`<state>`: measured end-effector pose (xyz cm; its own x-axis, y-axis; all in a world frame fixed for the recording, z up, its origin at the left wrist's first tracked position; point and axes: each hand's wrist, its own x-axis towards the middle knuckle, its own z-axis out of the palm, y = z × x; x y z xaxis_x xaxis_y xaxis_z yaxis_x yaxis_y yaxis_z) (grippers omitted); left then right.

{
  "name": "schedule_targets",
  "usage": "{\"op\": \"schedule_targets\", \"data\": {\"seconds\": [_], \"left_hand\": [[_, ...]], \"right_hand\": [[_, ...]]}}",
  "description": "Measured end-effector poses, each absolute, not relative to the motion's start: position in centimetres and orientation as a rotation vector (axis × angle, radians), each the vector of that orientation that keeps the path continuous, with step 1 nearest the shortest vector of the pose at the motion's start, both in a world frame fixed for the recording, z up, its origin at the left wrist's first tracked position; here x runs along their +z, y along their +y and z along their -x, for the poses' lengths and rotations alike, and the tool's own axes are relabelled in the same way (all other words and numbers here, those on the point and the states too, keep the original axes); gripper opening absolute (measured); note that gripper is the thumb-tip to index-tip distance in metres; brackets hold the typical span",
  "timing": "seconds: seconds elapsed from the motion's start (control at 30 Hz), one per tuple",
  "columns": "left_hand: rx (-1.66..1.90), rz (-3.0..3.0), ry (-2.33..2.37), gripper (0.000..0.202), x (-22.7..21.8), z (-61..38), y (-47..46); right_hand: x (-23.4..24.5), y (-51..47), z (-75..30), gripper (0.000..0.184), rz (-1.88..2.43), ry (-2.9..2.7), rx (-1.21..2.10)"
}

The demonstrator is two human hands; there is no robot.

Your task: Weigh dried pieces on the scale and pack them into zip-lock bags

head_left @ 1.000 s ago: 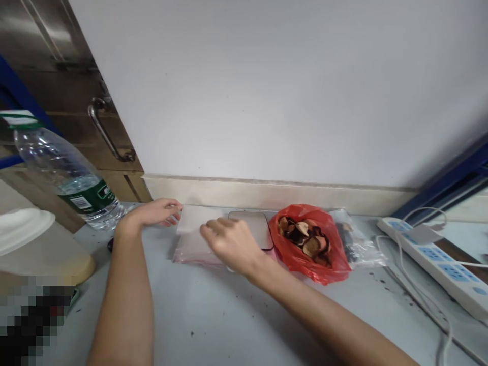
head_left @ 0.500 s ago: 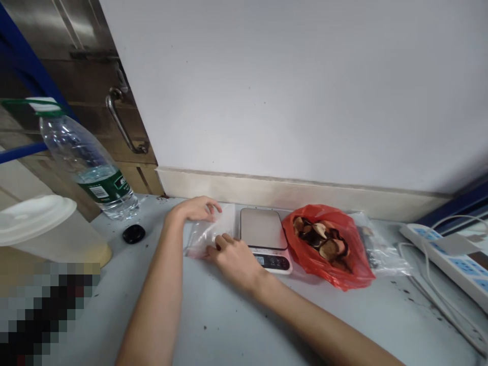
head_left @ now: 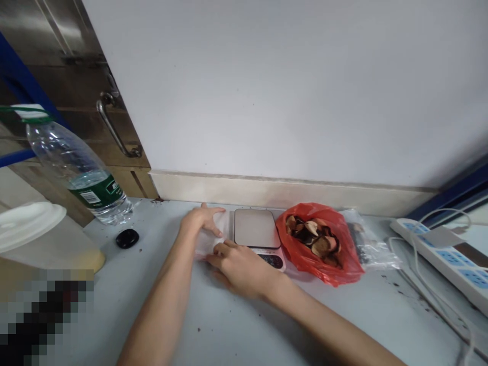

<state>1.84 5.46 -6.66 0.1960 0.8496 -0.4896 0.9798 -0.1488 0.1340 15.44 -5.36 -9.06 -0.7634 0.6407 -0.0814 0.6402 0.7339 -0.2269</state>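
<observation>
A clear plastic bag point(head_left: 205, 246) lies flat on the table, left of a kitchen scale point(head_left: 254, 229). Across its upper part rests my left hand point(head_left: 202, 219), thumb and fingers spread apart. My right hand point(head_left: 242, 267) is at the bag's near edge with its fingers curled in and pinching that edge; the fingertips are a little blurred. It also covers part of the scale's display panel. Right of the scale stands an open red plastic bag point(head_left: 320, 244) holding dried, brown-edged slices point(head_left: 322, 245) that look like mushrooms.
On the left are a large water bottle point(head_left: 91, 190), a lidded plastic tub point(head_left: 57, 239) and a black round object point(head_left: 127, 238). Another clear bag point(head_left: 375, 249) lies behind the red one. A power strip point(head_left: 450, 254) with white cables runs along the right. A wall backs the table.
My left hand has shifted right over the clear bag and its fingers have spread. The right hand has moved slightly down by the bag's near edge. The whole view has shifted a little.
</observation>
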Motion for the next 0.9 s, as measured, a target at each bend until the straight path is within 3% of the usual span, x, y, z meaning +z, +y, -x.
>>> {"op": "schedule_targets", "data": {"seconds": [0.17, 0.4, 0.67, 0.9], "left_hand": [[-0.412, -2.118, 1.661, 0.093, -5.5, -2.2, 4.8], [-0.39, -2.167, 1.645, 0.052, -4.9, -3.8, 4.7], [-0.412, -2.145, 1.645, 0.046, -6.3, -4.3, 5.1], [-0.322, -2.144, 1.616, 0.027, -6.6, -3.9, 4.9]], "right_hand": [[-5.6, -5.0, -21.3, 0.027, 0.908, -2.734, 0.949], [-0.1, -5.7, -30.0, 0.035, 1.495, -2.326, 0.672], [0.8, -6.2, -31.7, 0.04, 1.538, -2.329, 0.748], [0.4, -6.0, -32.0, 0.035, 1.567, -2.337, 0.735]]}}
